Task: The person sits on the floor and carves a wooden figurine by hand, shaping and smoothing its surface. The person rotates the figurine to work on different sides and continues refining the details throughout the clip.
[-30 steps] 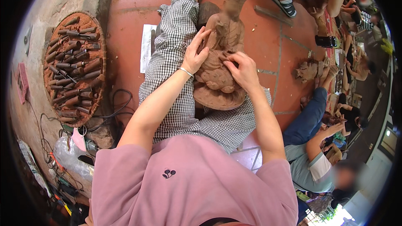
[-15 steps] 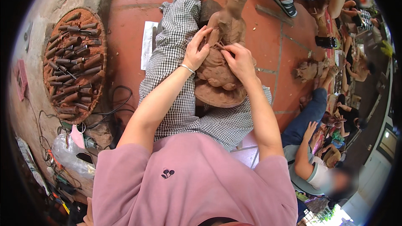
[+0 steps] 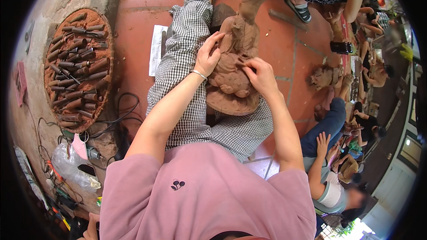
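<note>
A brown carved statue [image 3: 230, 82] of a seated figure with a tall headdress lies between my legs. Its rounded, petalled base is toward me and its head points away. My left hand [image 3: 208, 57] rests along the statue's left side, fingers stretched out and thumb apart. On the right, my right hand [image 3: 261, 75] has its fingertips pinched together against the figure's lap. Whatever may be between those fingertips is hidden.
At left, a round woven tray [image 3: 110, 95] holds several wooden-handled carving chisels [image 3: 80, 58] on reddish sawdust. Black cables [image 3: 122, 115] and a plastic bag [image 3: 66, 162] lie below it. Another carved piece [image 3: 324, 78] is at right, where other people sit.
My right hand has drawn back toward me and to the right, uncovering more of the statue's middle. My left hand stays beside the statue, slightly lower, its fingers off the figure's front.
</note>
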Demonstrator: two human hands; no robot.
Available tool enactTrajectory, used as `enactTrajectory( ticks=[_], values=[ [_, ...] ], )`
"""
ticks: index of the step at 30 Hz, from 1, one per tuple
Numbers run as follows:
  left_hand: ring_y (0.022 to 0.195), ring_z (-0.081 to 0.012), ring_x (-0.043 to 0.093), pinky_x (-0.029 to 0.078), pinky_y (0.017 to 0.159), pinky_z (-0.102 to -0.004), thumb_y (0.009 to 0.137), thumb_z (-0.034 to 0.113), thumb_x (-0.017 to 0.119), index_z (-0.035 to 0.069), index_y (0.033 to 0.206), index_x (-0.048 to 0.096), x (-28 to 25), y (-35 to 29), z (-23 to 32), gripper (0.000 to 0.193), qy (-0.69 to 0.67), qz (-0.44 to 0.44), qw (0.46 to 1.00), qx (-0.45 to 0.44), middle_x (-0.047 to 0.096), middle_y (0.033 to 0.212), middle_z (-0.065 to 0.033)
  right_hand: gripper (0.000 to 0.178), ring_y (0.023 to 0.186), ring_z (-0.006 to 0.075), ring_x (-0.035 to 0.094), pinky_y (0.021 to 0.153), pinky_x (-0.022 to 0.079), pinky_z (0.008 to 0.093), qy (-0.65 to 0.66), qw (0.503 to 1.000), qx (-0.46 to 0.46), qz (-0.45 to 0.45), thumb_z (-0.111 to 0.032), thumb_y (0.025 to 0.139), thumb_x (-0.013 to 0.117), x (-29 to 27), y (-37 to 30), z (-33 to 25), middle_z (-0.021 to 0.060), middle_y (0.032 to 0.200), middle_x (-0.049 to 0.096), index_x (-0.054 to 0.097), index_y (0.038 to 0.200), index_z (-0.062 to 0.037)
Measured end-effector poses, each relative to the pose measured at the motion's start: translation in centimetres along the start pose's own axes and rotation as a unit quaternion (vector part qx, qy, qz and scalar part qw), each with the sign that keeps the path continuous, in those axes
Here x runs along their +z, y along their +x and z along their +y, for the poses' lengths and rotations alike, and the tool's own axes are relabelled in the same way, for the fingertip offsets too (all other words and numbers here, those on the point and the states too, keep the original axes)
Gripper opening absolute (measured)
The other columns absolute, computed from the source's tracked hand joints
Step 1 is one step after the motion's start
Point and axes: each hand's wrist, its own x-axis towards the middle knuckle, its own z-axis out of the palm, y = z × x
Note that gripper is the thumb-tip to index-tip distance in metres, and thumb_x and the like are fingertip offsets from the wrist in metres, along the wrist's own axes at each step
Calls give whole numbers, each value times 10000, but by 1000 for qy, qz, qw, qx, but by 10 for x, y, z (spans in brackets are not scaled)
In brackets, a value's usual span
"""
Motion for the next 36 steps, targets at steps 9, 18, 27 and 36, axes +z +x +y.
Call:
enactTrajectory(
  ticks=[9, 18, 27, 36],
  values=[
    [1241, -286, 548, 457, 1015, -352, 838, 106, 490, 57, 1323, 563, 2, 0, 0, 493, -16, 22, 999, 18, 515, 1393, -187, 116, 861, 305, 629, 760, 509, 393, -61, 996, 7, 70, -97, 831, 678, -23, -1, 30, 127, 903, 644, 691, 915, -17],
    [1235, -274, 551, 463, 1004, -344, 858, 111, 490, 58, 1314, 565, 2, -2, -3, 465, 1, 30, 999, 24, 541, 1364, -170, 92, 872, 241, 578, 780, 456, 368, -132, 983, -121, 29, -176, 814, 710, -9, 9, 20, 28, 858, 636, 735, 848, -94],
    [1210, -268, 566, 467, 986, -336, 868, 118, 475, 56, 1307, 571, 3, -3, -3, 454, 11, 33, 999, 24, 560, 1344, -157, 105, 867, 236, 583, 784, 477, 351, -23, 996, -90, 2, -124, 796, 727, -1, 16, 19, 36, 866, 650, 732, 888, -74],
    [1180, -242, 579, 446, 1003, -321, 884, 100, 463, 29, 1301, 574, 4, -1, -5, 437, 9, 39, 999, 28, 602, 1290, -142, 114, 883, 252, 602, 774, 485, 369, -25, 997, -62, 28, -166, 812, 715, 10, 21, 12, 51, 859, 645, 718, 876, -72]
  ],
)
